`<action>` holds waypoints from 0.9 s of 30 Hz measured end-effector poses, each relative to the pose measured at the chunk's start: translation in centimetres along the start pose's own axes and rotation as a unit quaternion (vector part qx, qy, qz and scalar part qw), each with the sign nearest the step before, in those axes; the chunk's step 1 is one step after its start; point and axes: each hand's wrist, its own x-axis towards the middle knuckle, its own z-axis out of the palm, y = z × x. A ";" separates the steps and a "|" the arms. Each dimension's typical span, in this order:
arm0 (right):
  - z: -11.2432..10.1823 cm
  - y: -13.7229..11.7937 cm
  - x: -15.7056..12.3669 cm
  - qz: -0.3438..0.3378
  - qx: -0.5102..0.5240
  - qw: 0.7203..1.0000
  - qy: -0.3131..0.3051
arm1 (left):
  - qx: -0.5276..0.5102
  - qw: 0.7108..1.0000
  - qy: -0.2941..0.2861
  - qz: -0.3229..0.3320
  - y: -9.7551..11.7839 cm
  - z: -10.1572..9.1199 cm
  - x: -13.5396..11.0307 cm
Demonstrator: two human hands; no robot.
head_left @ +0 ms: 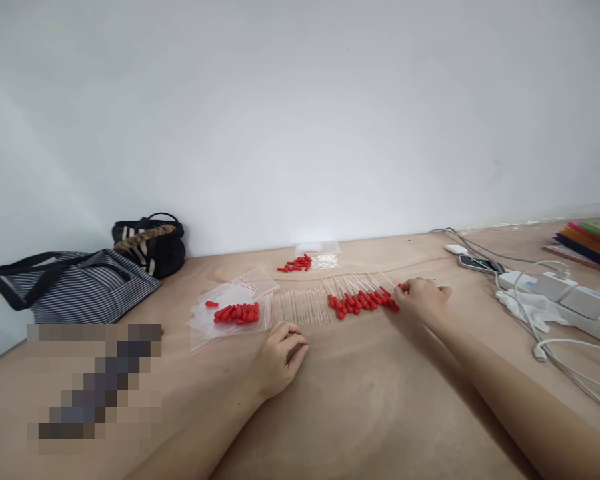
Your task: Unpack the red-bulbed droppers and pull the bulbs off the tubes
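Note:
On the wooden table, my right hand [424, 297] pinches at the right end of a row of thin white sticks with red bulb-shaped ends [360, 301]; its fingertips are at the last stick, partly hiding it. My left hand [283, 355] rests on the table with loosely curled fingers apart and nothing visible in them. Just beyond it lie bare white sticks [303, 307], side by side. Left of these, a pile of loose red bulb-shaped pieces [237, 313] sits on clear plastic zip bags [205, 327]. One red piece lies slightly apart.
Near the wall are more red pieces [295, 264] and a clear bag [325, 248] with white sticks. A striped bag [87, 283] and a black bag [167, 247] stand left. Right are a phone [480, 264], power strip [587, 317], cables, crumpled tissue [525, 310] and coloured sheets [593, 243].

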 end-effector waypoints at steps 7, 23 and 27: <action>0.2 -4.0 -4.9 -0.300 0.156 0.937 0.087 | 0.069 0.994 0.075 0.025 0.1 0.0 0.0; 2.9 -7.6 -9.5 -0.473 0.199 0.852 0.106 | 0.134 0.990 0.004 0.049 1.1 1.1 0.5; 2.9 -7.0 -9.1 -0.464 0.210 0.855 0.099 | 0.138 0.990 0.002 0.026 1.0 0.5 0.3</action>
